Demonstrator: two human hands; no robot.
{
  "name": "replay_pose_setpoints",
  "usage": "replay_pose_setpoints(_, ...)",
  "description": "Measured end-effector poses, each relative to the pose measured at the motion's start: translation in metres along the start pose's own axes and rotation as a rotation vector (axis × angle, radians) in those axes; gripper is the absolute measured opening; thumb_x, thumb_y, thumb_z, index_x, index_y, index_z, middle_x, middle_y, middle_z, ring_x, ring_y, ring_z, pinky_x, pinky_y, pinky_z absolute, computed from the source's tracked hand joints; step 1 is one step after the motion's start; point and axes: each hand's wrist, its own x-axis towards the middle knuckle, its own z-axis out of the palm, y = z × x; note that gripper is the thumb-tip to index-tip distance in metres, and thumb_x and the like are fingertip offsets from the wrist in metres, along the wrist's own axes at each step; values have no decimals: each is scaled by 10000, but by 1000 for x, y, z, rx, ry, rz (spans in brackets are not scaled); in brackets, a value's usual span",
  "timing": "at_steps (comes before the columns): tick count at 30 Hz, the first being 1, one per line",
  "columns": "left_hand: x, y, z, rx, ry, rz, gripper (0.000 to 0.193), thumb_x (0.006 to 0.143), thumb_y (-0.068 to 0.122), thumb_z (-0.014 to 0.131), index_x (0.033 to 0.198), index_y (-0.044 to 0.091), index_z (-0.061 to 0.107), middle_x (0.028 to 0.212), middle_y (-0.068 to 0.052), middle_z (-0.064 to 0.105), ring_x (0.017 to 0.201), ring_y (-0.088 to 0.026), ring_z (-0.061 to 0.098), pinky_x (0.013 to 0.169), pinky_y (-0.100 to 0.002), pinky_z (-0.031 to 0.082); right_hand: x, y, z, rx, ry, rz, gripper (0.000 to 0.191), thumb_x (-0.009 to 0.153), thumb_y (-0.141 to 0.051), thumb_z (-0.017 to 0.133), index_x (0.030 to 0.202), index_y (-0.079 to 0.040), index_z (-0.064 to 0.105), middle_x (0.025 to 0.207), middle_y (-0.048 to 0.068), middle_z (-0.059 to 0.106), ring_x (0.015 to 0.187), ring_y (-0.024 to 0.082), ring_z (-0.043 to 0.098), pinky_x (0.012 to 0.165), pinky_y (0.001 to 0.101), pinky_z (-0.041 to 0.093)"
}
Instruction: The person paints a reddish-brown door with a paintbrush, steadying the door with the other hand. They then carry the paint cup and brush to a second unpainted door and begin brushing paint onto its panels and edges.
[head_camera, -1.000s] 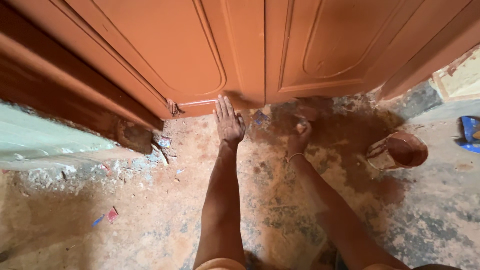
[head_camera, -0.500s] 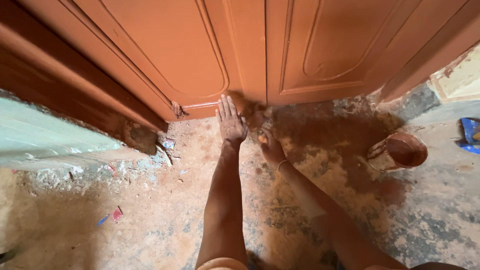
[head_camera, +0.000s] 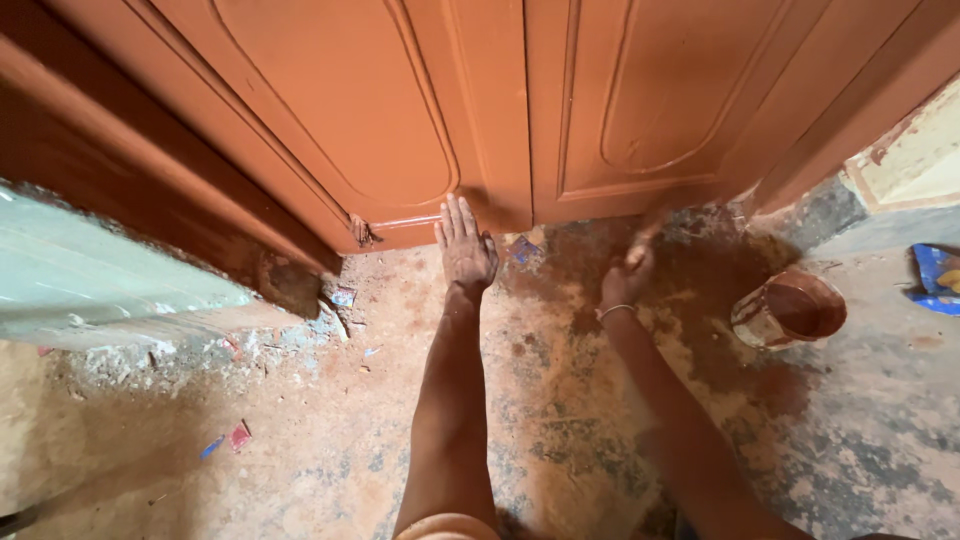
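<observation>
Your left hand stays flat, fingers spread, on the bottom rail of the orange-brown panelled wooden door. Your right hand has swung rightward along that rail; its blurred grip cannot be judged. The paint-stained round tin stands right of the door's foot.

The bare concrete floor is rough and stained with orange-brown paint — darkest in a patch along the foot of the door. A small paint tin stands on it toward the right edge, brown inside. Scraps lie scattered: a red-and-blue bit at the left, pale chips near the door frame's base — and a blue wrapper at the far right edge.
</observation>
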Motion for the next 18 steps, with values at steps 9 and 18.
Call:
replay_pose_setpoints(9, 11, 18, -2, -1, -74, 53, 785, 924, 267, 462, 1599, -21, 183, 1699, -211, 121, 1574, -401, 128, 1264, -547, 125, -4, -23, 10, -74, -469, 343, 695, 981, -40, 575, 1574, -304, 327, 1378, 50, 547, 932, 155, 568, 673, 259, 517)
replay_pose_setpoints(18, 37, 13, -13, 47, 21, 106, 661, 1065, 315, 280, 1629, -10, 162, 1712, -187, 89, 1580, -371, 98, 1280, -523, 97, -7, -31, 9, -74, -685, 70, 699, 959, 35, 622, 1554, -275, 427, 1482, 103, 505, 1076, 160, 573, 772, 207, 524)
